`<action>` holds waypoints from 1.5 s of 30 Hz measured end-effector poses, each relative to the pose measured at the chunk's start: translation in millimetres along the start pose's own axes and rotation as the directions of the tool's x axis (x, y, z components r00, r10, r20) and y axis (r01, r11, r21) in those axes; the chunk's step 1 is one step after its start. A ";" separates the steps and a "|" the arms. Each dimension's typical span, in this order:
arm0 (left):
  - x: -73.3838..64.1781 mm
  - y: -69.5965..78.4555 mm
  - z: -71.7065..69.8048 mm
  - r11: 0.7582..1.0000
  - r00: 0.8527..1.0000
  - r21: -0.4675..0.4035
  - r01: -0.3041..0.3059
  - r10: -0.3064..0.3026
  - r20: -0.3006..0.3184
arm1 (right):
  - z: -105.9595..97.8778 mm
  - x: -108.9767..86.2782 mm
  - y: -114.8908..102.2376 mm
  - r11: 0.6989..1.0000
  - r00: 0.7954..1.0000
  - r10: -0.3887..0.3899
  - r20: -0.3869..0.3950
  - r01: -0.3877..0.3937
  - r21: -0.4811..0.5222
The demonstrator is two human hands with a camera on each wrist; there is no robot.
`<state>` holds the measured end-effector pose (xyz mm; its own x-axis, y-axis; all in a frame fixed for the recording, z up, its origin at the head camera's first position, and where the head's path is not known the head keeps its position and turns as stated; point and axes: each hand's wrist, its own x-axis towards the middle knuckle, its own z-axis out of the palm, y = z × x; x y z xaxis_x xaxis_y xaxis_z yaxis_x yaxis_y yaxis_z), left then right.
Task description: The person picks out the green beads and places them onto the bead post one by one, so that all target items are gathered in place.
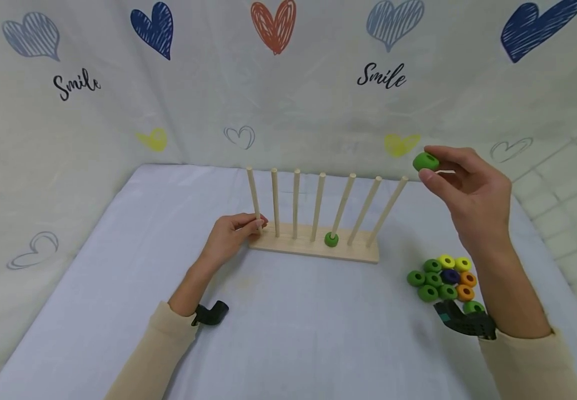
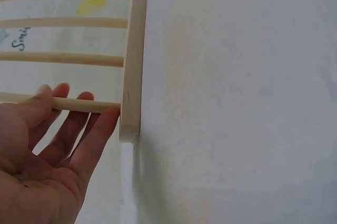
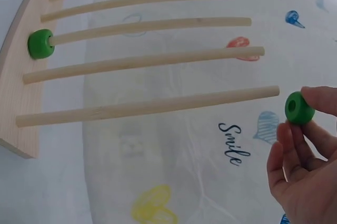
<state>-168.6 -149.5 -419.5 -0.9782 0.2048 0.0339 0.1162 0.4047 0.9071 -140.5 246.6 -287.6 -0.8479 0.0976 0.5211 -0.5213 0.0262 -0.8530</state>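
Observation:
My right hand [image 1: 478, 194] pinches a green wooden bead [image 1: 425, 161] between thumb and fingertips, up at the right of the pegs. In the right wrist view, the hole in this bead [image 3: 299, 108] faces the tip of the rightmost peg [image 3: 158, 107], a small gap apart. The wooden peg rack [image 1: 298, 245] has several upright rods on a flat base. Another green bead [image 1: 331, 239] sits at the foot of the third peg from the right. With its fingers around the leftmost peg [image 1: 252, 191], my left hand [image 1: 225, 236] holds the rack near the base.
Loose beads lie grouped on the white tablecloth at the right: several green beads [image 1: 433, 279], yellow beads [image 1: 446, 261], orange beads [image 1: 465, 293] and a dark blue bead [image 1: 450, 276]. Behind the table hangs a white cloth [image 1: 208, 100] printed with hearts and "Smile".

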 end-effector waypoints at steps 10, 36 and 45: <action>-0.3 2.7 -1.5 1.000 1.000 0.020 0.014 -0.014 -0.024 | 14.8 5.4 -8.7 0.988 0.997 -0.062 0.035 0.066 -0.141; -3.9 1.3 2.0 1.000 1.000 -0.007 0.020 -0.020 -0.016 | 51.6 -3.9 -15.1 0.959 0.984 -0.094 0.153 0.131 -0.252; -3.0 2.5 2.0 0.999 0.999 -0.030 0.024 -0.025 -0.021 | 54.9 -3.8 -14.9 0.931 0.980 -0.067 0.185 0.128 -0.342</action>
<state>-165.0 -147.3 -418.2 -0.9841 0.1765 0.0202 0.0875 0.3822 0.9199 -134.8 191.2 -275.3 -0.8144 -0.0901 0.5732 -0.5606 0.3772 -0.7372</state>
